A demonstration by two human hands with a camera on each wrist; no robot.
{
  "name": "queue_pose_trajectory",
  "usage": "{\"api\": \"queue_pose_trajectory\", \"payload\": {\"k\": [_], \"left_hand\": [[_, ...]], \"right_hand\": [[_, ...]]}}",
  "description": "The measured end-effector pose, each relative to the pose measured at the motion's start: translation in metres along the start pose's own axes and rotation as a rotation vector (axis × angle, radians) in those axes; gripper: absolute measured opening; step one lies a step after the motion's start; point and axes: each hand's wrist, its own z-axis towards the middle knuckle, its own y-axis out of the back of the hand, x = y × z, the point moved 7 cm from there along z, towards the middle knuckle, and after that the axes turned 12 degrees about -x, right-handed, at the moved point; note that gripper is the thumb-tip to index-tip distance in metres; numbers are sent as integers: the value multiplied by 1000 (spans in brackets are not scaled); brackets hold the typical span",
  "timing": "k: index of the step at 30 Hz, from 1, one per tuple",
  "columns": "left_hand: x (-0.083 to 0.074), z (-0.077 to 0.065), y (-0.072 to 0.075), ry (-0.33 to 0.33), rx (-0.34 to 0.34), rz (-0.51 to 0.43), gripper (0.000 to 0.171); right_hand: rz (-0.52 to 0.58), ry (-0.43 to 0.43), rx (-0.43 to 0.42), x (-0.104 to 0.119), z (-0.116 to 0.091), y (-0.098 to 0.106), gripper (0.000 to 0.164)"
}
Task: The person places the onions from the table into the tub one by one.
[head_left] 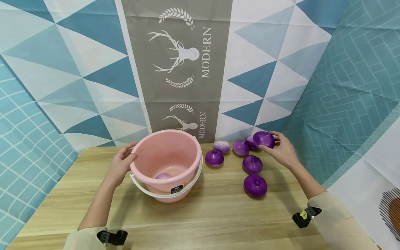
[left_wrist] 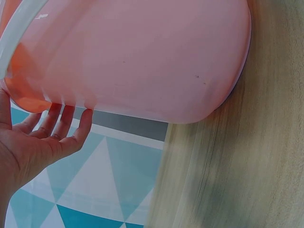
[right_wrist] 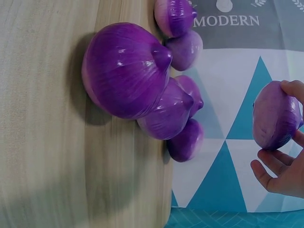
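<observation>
A purple onion (head_left: 264,139) is held up off the table by my right hand (head_left: 282,150), thumb on one side and fingers on the other. The right wrist view shows the same onion (right_wrist: 275,116) between thumb and fingers (right_wrist: 271,164). On the left, my left hand (head_left: 120,165) holds the pink bucket (head_left: 167,139) at its rim; in the left wrist view its fingers (left_wrist: 83,126) lie along the outer wall. Inside the bucket, near the bottom, sits another onion (head_left: 164,176). The bucket's white handle (head_left: 184,189) hangs down at the front.
Several purple onions stand on the wooden table (head_left: 218,215) right of the bucket, among them a pale one (head_left: 222,146) at the back and a dark one (head_left: 255,185) nearest me. A patterned cloth wall (head_left: 175,69) rises behind the table's far edge.
</observation>
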Motion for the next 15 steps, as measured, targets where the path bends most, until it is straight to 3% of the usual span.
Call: {"api": "queue_pose_trajectory", "payload": {"k": [15], "left_hand": [[0,0,0,-3,0,-18,49]], "right_hand": [[-3,37,10,25,2,-3,81]]}}
